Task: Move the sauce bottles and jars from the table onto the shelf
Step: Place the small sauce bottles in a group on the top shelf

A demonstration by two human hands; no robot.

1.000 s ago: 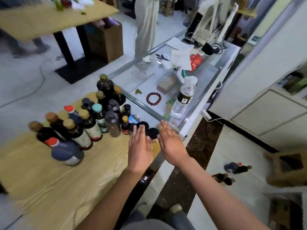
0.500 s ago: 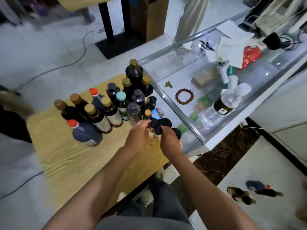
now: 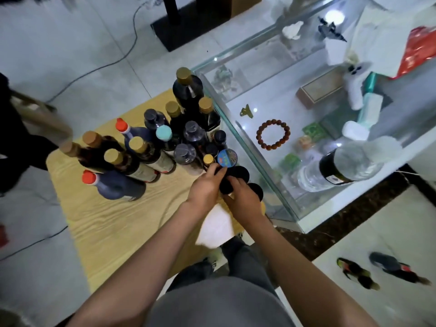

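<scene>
Several dark sauce bottles [image 3: 141, 159] with gold, red and teal caps stand crowded on a small wooden table [image 3: 113, 223]. At the cluster's near right corner sit black-lidded jars [image 3: 239, 173] and a jar with a blue printed lid [image 3: 227, 157]. My left hand [image 3: 204, 188] curls its fingers around a black-lidded jar [image 3: 224, 186] from the left. My right hand [image 3: 244, 199] grips the same group of jars from the right, its fingers over that lid; which jar it holds is hidden. Another black lid [image 3: 257, 190] shows just right of it.
A glass display case [image 3: 236, 67] stands right beside the table, with a bead bracelet [image 3: 273, 134] inside. A clear water bottle [image 3: 335, 168] lies on its top. White paper [image 3: 215, 228] lies under my forearms. Shoes [image 3: 356, 274] and cables lie on the tiled floor.
Both hands came down from flat and open above the table and closed around the black-lidded jars. The view tilted down over the table.
</scene>
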